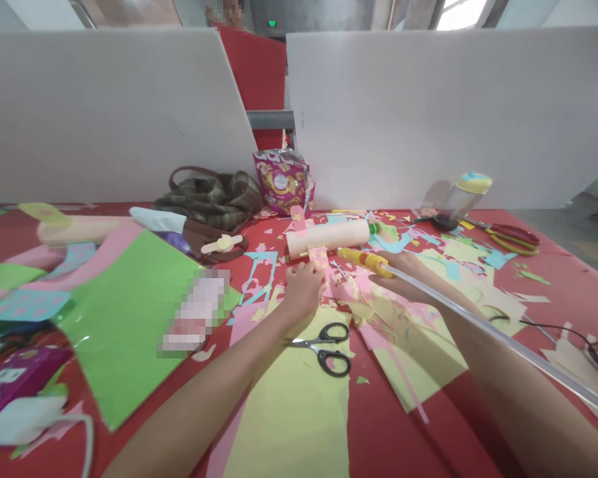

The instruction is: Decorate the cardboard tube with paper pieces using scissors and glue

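A cream paper tube [341, 238] lies crosswise on the red table, with a pink tab standing up near its left end. A pink patterned paper strip [318, 256] runs down from its near side. My left hand [303, 292] is closed at this strip, its fingertips pinching the edge. My right hand [403, 269] is wrapped around a yellow glue gun [361, 259], whose tip points left toward the strip. From its rear a long translucent glue stick [483, 328] reaches to the lower right. Black-handled scissors [323, 342] lie open below my left hand.
Paper scraps [408, 299] cover much of the right side. Green sheets [124, 325] and a blurred packet lie left. Behind stand a purple snack bag [282, 182], a plaid cloth bag [209, 196] and a yellow-lidded bottle [466, 196]. Red-handled scissors [513, 236] and a black cable [568, 326] lie right.
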The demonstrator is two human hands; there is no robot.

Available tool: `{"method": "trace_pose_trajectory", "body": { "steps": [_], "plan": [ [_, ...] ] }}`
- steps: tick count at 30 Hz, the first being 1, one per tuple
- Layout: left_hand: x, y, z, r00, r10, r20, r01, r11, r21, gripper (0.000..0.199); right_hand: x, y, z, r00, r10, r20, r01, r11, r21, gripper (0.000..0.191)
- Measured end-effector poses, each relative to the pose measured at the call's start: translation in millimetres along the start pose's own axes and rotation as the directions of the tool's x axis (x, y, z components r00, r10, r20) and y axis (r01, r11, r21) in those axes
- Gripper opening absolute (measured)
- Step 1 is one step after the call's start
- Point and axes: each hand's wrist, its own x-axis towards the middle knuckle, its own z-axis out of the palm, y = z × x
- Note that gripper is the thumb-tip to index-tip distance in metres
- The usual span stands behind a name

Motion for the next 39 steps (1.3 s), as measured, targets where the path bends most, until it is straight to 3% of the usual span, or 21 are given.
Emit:
{"method": "trace_pose_trajectory", "body": {
  "steps": [11, 18, 28, 39],
  "plan": [
    [2.8, -0.4, 4.8, 0.996, -0.072, 0.049, 0.072, 0.997, 0.014, 0.006, -1.0, 2.1, -0.7, 1.000, -0.010, -0.013, 0.010, 0.999, 0.032, 0.018],
    [-4.6, 4.8, 0.1, 0.998, -0.068, 0.011, 0.068, 0.998, 0.016, 0.011, -1.1, 2.1, -0.3, 1.000, -0.003, -0.021, 0.004, 0.999, 0.048, 0.019],
    [-11.4, 9.2, 8.3, 0.997, -0.072, -0.001, 0.072, 0.997, 0.024, 0.009, -0.9, 2.5, -0.6, 0.999, -0.016, -0.039, 0.018, 0.998, 0.065, 0.018],
    [-13.1, 10.9, 0.5, 0.999, 0.037, -0.014, -0.037, 0.999, -0.028, 0.019, -1.2, 3.9, -0.5, 0.999, -0.017, -0.030, 0.019, 0.997, 0.069, 0.020]
  ]
}}
